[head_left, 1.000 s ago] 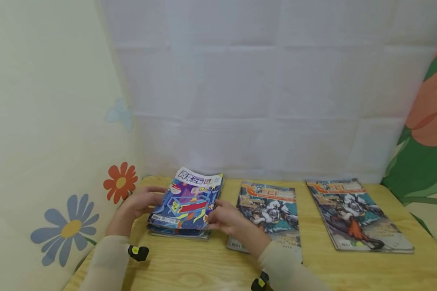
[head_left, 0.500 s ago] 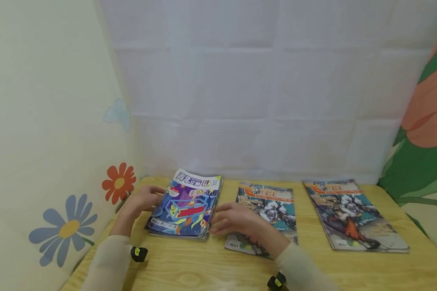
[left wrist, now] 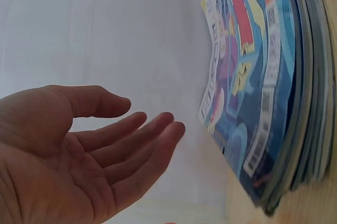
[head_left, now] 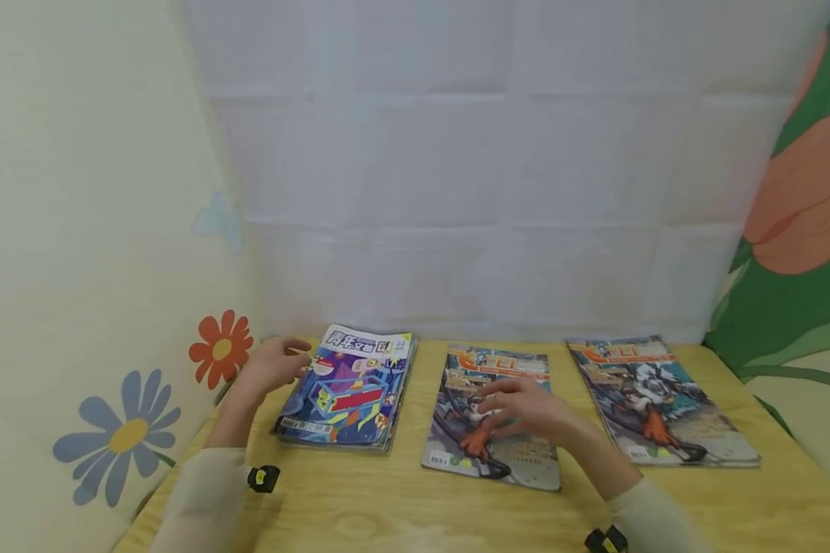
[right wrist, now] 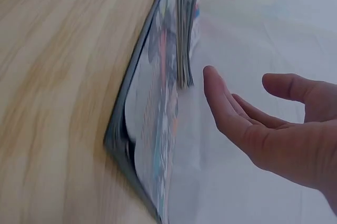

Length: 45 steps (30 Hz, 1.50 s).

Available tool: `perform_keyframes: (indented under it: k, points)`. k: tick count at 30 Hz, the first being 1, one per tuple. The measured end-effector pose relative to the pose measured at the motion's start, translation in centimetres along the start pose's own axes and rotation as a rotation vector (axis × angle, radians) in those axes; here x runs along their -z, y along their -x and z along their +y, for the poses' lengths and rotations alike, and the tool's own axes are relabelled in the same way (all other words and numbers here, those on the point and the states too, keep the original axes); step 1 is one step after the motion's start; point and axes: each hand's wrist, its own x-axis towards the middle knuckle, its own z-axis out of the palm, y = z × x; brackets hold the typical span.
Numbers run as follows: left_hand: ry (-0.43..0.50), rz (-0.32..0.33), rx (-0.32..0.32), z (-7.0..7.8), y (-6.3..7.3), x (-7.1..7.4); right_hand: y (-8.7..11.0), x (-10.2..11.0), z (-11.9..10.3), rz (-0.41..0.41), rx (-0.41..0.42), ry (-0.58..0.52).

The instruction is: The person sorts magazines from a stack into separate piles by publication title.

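Note:
A stack of magazines (head_left: 349,392) with a blue and purple top cover lies at the left of the table. My left hand (head_left: 274,365) is at the stack's left side, fingers loosely bent and holding nothing; the left wrist view shows a gap between the hand (left wrist: 100,155) and the stack (left wrist: 258,76). Over the middle magazine (head_left: 491,453), which has a grey and teal cover with orange lettering, hovers my right hand (head_left: 526,411). Its fingers are spread and hold nothing, apart from the cover in the right wrist view. Part of that cover is hidden behind the hand.
Another magazine (head_left: 664,407) with the same orange-lettered cover lies at the right. All rest on a wooden table (head_left: 387,507). A white cloth backdrop (head_left: 415,169) rises behind, with a flower-patterned wall (head_left: 111,230) at the left and a painted wall (head_left: 802,307) at the right.
My right hand has let go of the left stack's edge and moved right, over the middle magazine. My left hand has drawn slightly up and away from the stack.

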Motion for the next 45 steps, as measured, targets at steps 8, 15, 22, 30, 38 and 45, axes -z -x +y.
perform_keyframes:
  k: [8, 15, 22, 30, 38, 45]
  points:
    - [0.030, -0.024, -0.072, 1.3, -0.1, -2.5, 2.9, 3.7, 0.4, 0.159, 0.101, 0.028]
    - [0.051, -0.019, -0.122, 3.0, 0.1, -5.5, 4.4, 5.6, 1.3, 0.270, 0.142, 0.031]
    - [0.106, -0.049, -0.202, 4.6, 0.8, -9.1, 5.4, 6.9, 2.5, 0.325, 0.130, 0.046]
    - [0.192, -0.117, -0.235, 6.3, 1.0, -13.0, 6.2, 8.0, 3.3, 0.341, 0.117, 0.062]
    - [0.079, -0.191, -0.275, 7.6, 1.2, -15.6, 6.5, 8.5, 3.3, 0.259, -0.048, 0.081]
    - [-0.075, -0.228, -0.234, 8.2, 1.6, -17.0, 6.2, 8.5, 3.8, 0.236, -0.124, 0.076]
